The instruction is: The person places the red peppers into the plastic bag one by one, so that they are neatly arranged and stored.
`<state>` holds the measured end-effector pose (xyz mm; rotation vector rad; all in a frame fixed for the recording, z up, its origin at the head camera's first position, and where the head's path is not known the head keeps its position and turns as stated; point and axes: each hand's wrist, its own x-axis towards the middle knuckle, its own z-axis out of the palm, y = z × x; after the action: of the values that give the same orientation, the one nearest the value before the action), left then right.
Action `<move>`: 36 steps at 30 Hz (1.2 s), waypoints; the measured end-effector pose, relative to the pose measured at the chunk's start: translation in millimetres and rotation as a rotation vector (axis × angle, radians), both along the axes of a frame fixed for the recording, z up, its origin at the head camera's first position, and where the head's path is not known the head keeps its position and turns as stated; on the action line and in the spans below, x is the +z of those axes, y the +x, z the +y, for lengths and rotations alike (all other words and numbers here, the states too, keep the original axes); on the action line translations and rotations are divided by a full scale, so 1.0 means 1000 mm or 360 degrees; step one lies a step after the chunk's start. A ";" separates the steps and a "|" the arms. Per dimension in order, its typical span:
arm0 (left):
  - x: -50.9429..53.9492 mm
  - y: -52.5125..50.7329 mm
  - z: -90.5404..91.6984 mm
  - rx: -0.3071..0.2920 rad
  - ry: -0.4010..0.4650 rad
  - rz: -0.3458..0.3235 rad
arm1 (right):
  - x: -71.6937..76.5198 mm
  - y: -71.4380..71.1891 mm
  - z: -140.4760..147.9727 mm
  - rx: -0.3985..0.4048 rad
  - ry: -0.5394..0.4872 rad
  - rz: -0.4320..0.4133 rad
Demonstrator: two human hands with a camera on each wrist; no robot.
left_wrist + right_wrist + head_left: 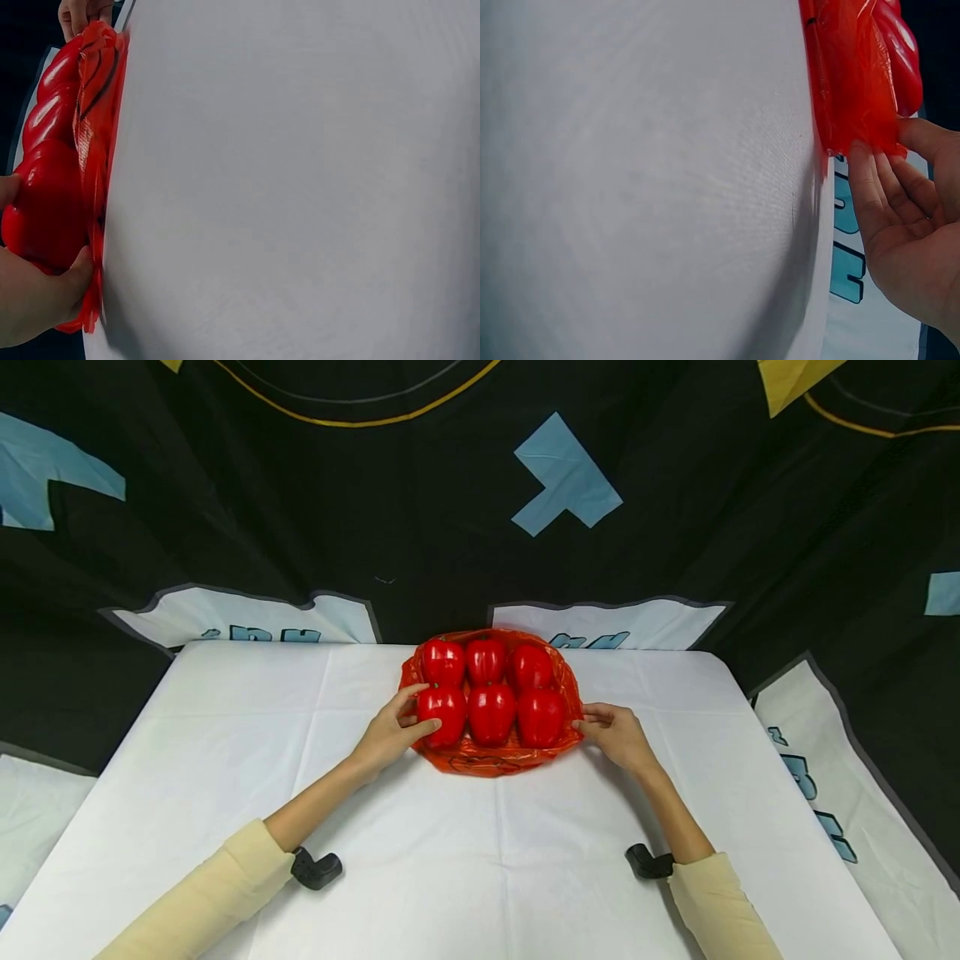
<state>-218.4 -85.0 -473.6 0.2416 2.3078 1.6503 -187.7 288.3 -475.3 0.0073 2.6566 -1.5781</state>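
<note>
Several glossy red bell peppers (491, 714) stand in two rows on an opened-out red plastic bag (480, 765) at the far edge of the table. My left hand (387, 735) has its thumb and fingers around the front-left bell pepper (444, 717). In the left wrist view the thumb (75, 277) lies low on its side, near the bag. At the bag's right side my right hand (618, 735) pinches the rim between thumb and fingers. The right wrist view shows the fingertips (861, 154) at the thin red plastic. The peppers hide the bag's middle.
A white cloth covers the table (420, 868). Behind it hangs a black curtain (435, 543) with blue, white and yellow shapes. Black wrist mounts (317, 869) sit by both cream sleeves (210, 893).
</note>
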 end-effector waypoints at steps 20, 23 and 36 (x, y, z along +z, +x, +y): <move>0.002 -0.005 -0.002 -0.0019 -0.0057 -0.0014 | 0.003 -0.002 0.001 0.0000 0.0006 -0.0006; 0.004 -0.005 -0.002 -0.0020 -0.0067 -0.0016 | 0.005 -0.002 0.000 0.0004 0.0003 -0.0004; 0.006 -0.002 -0.003 -0.0033 -0.0051 0.0002 | 0.004 -0.001 0.001 -0.0021 0.0026 -0.0039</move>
<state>-220.1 -88.1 -467.2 0.2586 2.3228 1.6026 -189.2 289.2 -471.2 0.0443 2.6561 -1.5501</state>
